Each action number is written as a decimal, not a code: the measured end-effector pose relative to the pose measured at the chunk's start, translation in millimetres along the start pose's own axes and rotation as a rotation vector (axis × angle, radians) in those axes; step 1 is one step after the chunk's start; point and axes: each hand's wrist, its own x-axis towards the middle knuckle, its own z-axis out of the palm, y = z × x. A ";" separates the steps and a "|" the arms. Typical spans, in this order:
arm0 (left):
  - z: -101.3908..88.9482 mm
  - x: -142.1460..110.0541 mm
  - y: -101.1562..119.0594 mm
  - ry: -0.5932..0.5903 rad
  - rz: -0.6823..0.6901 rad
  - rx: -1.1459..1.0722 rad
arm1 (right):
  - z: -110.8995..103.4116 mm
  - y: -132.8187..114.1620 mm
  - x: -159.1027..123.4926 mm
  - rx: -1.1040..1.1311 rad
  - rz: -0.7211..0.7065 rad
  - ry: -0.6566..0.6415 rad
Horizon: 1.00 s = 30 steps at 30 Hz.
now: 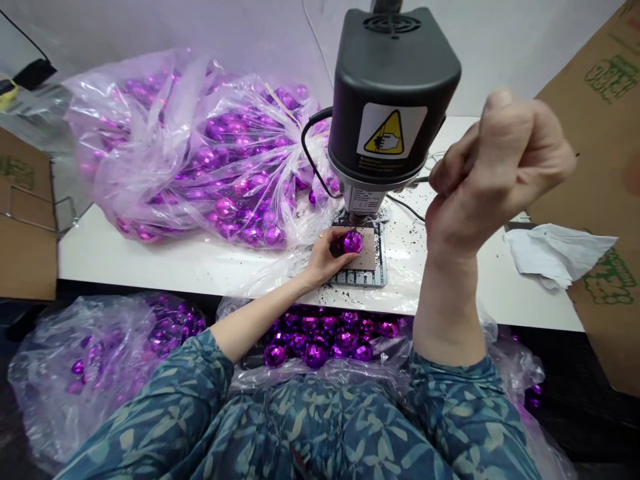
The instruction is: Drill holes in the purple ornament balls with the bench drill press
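My left hand (323, 259) pinches a shiny purple faceted ball (353, 242) between thumb and fingers. The ball rests on a small brown board (369, 259), which lies on the slotted metal base (382, 275) of a bench drill press. Directly above it hangs the black machine head (395, 80) with a yellow warning label; the tool tip is mostly hidden. To the right of the head, my right hand (500, 157) is raised in a closed fist. Whatever its fingers wrap round is hidden from this angle.
A large clear bag (200, 153) of purple balls covers the table's left side. More balls (315, 343) lie in plastic below the front edge. Dark shavings dot the white table (150, 267). Cardboard boxes (590, 187) and white paper (557, 250) are at right.
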 end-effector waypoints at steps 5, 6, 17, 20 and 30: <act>-40.9 -40.0 19.2 -0.190 0.138 0.089 | 3.2 6.5 13.4 0.006 0.055 -0.044; -49.0 -54.9 22.4 -0.322 0.141 0.089 | 2.9 6.3 12.3 0.010 0.068 -0.038; -54.4 -126.3 13.2 -0.422 0.474 0.179 | 2.1 -10.3 7.5 -0.033 0.164 -0.043; -69.4 -51.0 -6.1 -0.124 0.347 0.190 | 0.5 -4.6 7.9 0.015 0.101 -0.043; -61.2 137.9 -57.2 -0.140 0.014 0.363 | -1.6 -1.8 7.3 0.030 0.096 -0.056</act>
